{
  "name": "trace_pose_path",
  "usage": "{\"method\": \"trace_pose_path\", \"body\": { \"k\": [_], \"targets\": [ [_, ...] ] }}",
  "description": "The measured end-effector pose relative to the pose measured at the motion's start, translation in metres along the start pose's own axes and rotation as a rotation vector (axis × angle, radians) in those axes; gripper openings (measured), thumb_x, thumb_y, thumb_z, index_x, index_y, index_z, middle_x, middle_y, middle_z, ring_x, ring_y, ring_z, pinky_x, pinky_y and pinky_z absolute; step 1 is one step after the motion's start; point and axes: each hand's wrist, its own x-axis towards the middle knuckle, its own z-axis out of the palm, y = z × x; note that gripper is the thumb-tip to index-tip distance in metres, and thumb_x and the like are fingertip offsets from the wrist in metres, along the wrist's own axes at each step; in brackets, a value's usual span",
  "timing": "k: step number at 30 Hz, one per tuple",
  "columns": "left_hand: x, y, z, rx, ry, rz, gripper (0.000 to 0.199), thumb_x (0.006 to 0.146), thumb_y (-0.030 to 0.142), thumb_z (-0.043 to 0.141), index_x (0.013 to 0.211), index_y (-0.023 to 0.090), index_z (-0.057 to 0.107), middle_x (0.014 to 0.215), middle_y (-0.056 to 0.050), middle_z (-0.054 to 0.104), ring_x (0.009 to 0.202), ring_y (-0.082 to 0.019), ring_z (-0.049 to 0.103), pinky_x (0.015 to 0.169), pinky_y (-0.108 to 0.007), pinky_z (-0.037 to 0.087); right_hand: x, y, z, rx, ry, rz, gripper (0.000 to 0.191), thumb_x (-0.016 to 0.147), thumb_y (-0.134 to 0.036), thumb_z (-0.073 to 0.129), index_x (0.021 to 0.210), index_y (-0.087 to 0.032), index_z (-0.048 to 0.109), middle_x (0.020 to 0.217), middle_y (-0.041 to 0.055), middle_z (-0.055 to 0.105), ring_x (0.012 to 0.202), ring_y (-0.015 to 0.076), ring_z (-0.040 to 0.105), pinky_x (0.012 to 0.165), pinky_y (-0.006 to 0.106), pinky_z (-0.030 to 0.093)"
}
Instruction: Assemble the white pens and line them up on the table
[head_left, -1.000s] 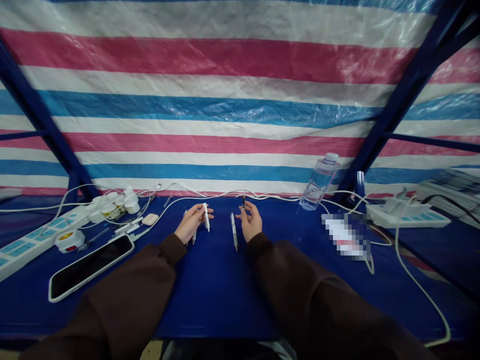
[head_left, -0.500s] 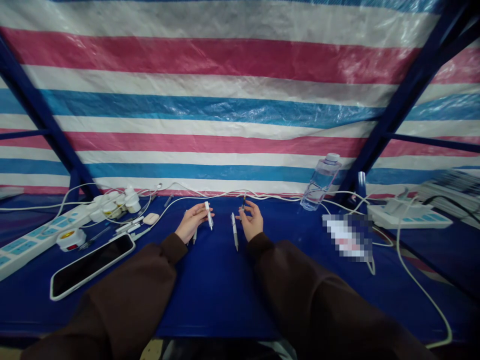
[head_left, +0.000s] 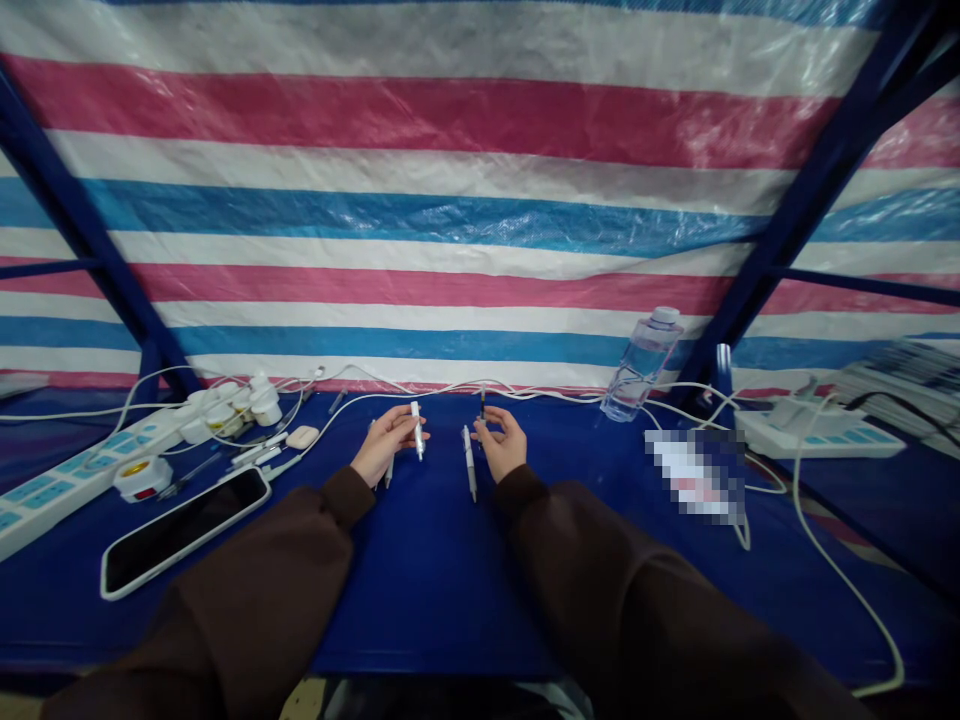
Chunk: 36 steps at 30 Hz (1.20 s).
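My left hand (head_left: 385, 445) is closed on a white pen barrel (head_left: 417, 430), which it holds up near the middle of the table. Between thumb and fingers of my right hand (head_left: 504, 443) is a thin pen refill (head_left: 483, 402) with a dark section, its top pointing up. A white and grey pen (head_left: 469, 463) lies on the blue table (head_left: 427, 590) between the hands, closer to the right one. Partly covered by my left hand, another pen (head_left: 389, 472) lies beneath it.
At the left are a phone (head_left: 186, 530), a power strip (head_left: 90, 465), an earbud case (head_left: 302, 437) and small tools. Toward the right stand a water bottle (head_left: 642, 365) and a second power strip (head_left: 825, 435). White cables (head_left: 525, 390) run along the striped sheet behind.
The refill in my right hand has shifted slightly left and stands more upright. The pen barrel in my left hand has moved only a little. Both hands keep their hold.
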Motion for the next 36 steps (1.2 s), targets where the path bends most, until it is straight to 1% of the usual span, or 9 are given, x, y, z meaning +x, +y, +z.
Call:
{"method": "trace_pose_path", "body": {
  "k": [5,8,12,14,18,24,29,33,36],
  "targets": [
    [-0.002,0.002,0.001,0.036,0.035,-0.004,0.043,0.071,0.035,0.067,0.107,0.016,0.052,0.09,-0.007,0.065,0.068,-0.018,0.067,0.054,-0.023,0.048,-0.001,-0.003,-0.001,-0.019,-0.001,-0.002,0.038,0.068,-0.039,0.063,0.097,-0.018,0.053,0.087,0.005,0.062,0.058,0.0147,0.063,0.059,0.032,0.055],
    [-0.001,0.0,0.0,0.063,0.043,0.007,0.044,0.071,0.038,0.067,0.106,0.017,0.053,0.088,-0.005,0.064,0.062,-0.015,0.066,0.05,-0.022,0.046,-0.001,-0.004,-0.001,-0.031,-0.004,-0.005,0.036,0.069,-0.039,0.06,0.098,-0.018,0.053,0.09,0.0063,0.062,0.056,0.0147,0.063,0.058,0.032,0.054],
    [0.0,-0.002,-0.002,0.088,0.024,0.038,0.041,0.071,0.042,0.066,0.101,0.016,0.055,0.078,-0.001,0.06,0.047,-0.008,0.057,0.043,-0.019,0.04,0.0,-0.001,-0.002,-0.082,0.003,-0.044,0.033,0.073,-0.038,0.056,0.098,-0.017,0.056,0.089,0.0066,0.063,0.055,0.0126,0.058,0.056,0.03,0.051],
    [0.001,-0.002,-0.003,0.098,0.009,0.05,0.038,0.071,0.043,0.065,0.096,0.015,0.057,0.072,0.001,0.057,0.043,-0.006,0.051,0.04,-0.018,0.036,0.001,0.0,-0.003,-0.143,0.012,-0.075,0.03,0.073,-0.035,0.056,0.097,-0.017,0.059,0.086,0.0057,0.064,0.058,0.0125,0.056,0.058,0.029,0.049],
    [0.001,-0.002,-0.003,0.124,-0.002,0.055,0.033,0.072,0.043,0.064,0.09,0.015,0.058,0.069,0.001,0.056,0.043,-0.005,0.048,0.04,-0.018,0.034,0.002,0.001,-0.006,-0.282,0.02,-0.129,0.024,0.071,-0.027,0.055,0.092,-0.019,0.065,0.083,0.0043,0.064,0.07,0.0156,0.056,0.066,0.03,0.047],
    [0.0,-0.003,-0.003,0.181,-0.015,0.056,0.031,0.07,0.038,0.067,0.09,0.015,0.062,0.074,-0.003,0.062,0.05,-0.007,0.049,0.043,-0.019,0.035,0.0,0.001,-0.011,-0.508,0.033,-0.217,0.02,0.069,-0.02,0.054,0.081,-0.025,0.069,0.08,-0.0001,0.067,0.076,0.0183,0.055,0.076,0.034,0.044],
    [-0.002,0.0,0.0,0.256,-0.043,0.049,0.028,0.065,0.033,0.072,0.085,0.015,0.066,0.058,0.001,0.057,0.053,-0.01,0.05,0.047,-0.02,0.036,-0.001,0.0,-0.011,-0.532,0.025,-0.236,0.021,0.069,-0.017,0.052,0.077,-0.025,0.069,0.083,-0.0005,0.068,0.081,0.019,0.057,0.082,0.035,0.042],
    [-0.003,0.001,0.002,0.316,-0.054,0.059,0.026,0.062,0.031,0.074,0.082,0.016,0.067,0.065,-0.001,0.062,0.053,-0.01,0.051,0.046,-0.02,0.036,-0.001,0.001,-0.01,-0.517,-0.007,-0.243,0.022,0.068,-0.015,0.052,0.077,-0.025,0.07,0.084,0.0,0.068,0.082,0.0191,0.057,0.083,0.036,0.042],
    [-0.002,0.0,0.001,0.353,-0.057,0.083,0.024,0.06,0.029,0.075,0.08,0.017,0.069,0.055,0.0,0.058,0.048,-0.01,0.048,0.043,-0.02,0.032,-0.001,0.0,-0.009,-0.514,-0.032,-0.258,0.023,0.067,-0.014,0.052,0.076,-0.025,0.07,0.083,0.0006,0.067,0.082,0.0195,0.057,0.083,0.036,0.041]
  ]
}}
